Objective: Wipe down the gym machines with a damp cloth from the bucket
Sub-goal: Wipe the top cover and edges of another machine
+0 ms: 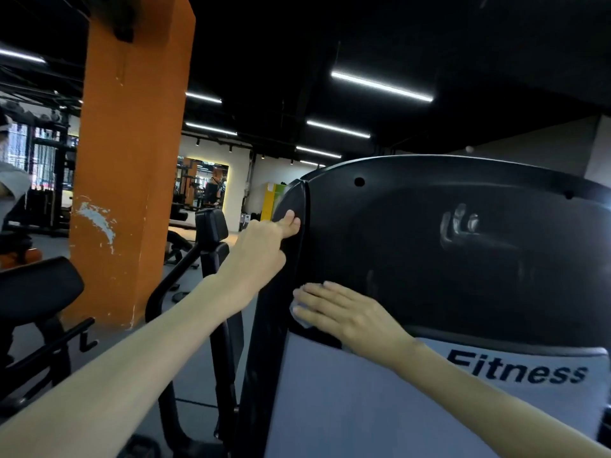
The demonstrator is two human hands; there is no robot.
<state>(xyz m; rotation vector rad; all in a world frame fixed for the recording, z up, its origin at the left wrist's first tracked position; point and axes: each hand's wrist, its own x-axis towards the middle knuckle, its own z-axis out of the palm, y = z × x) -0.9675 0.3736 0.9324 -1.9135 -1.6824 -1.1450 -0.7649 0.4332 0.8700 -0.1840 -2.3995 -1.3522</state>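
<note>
A gym machine's black plastic shroud (446, 252) fills the right half of the view, above a grey panel (363, 401) printed "Fitness". My right hand (347, 312) lies flat with straight fingers on the shroud's lower left part, pressing a pale cloth (299, 314) that shows only at my fingertips. My left hand (264, 242) reaches up to the shroud's left edge; its thumb lies on the front face and the other fingers go round the edge, out of sight. No bucket is in view.
An orange pillar (132, 160) stands to the left. Black padded benches and machine frames (205, 246) crowd the grey floor between pillar and shroud. A person's sleeve (13, 183) shows at the far left edge. Yellow lockers (272, 200) stand far back.
</note>
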